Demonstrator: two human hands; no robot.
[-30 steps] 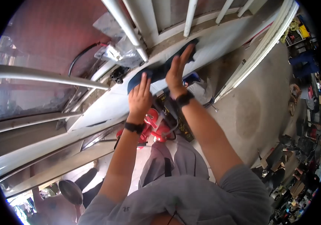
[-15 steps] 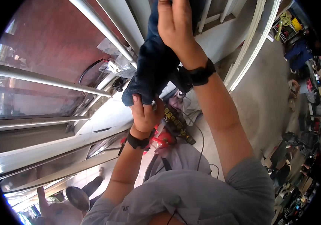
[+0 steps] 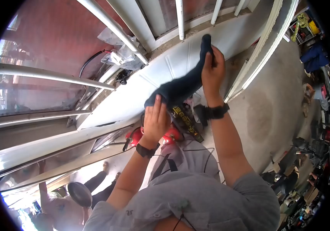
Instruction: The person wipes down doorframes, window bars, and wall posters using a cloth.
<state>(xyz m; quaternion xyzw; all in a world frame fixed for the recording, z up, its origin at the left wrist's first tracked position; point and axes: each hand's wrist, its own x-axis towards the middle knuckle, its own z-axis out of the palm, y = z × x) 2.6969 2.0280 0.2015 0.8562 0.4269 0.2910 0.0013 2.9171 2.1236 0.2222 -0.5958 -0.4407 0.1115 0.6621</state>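
A long dark navy cloth [image 3: 182, 87], narrow and sleeve-like, stretches slantwise before me in the head view. My left hand [image 3: 156, 122] grips its wider near end, thumb hidden beneath and fingers lying over the edge. Around the narrower far end my right hand [image 3: 213, 75] is closed, with the tip of the cloth poking up past the fingers. Both wrists wear black bands. Behind the cloth runs a white panel [image 3: 134, 94] below the barred window.
White bars [image 3: 53, 79] cross the window at left, with a clear plastic bag [image 3: 120, 56] on the ledge. Red round objects [image 3: 171, 135] and a black-and-yellow item [image 3: 186, 121] lie below my hands. Another person [image 3: 63, 210] is at lower left, by a pan [image 3: 79, 193]. Clutter [image 3: 307, 161] lines the right.
My right hand has come down and to the right with the far end of the cloth. The cloth is now narrower and stretched sideways; my left hand has shifted slightly right and down.
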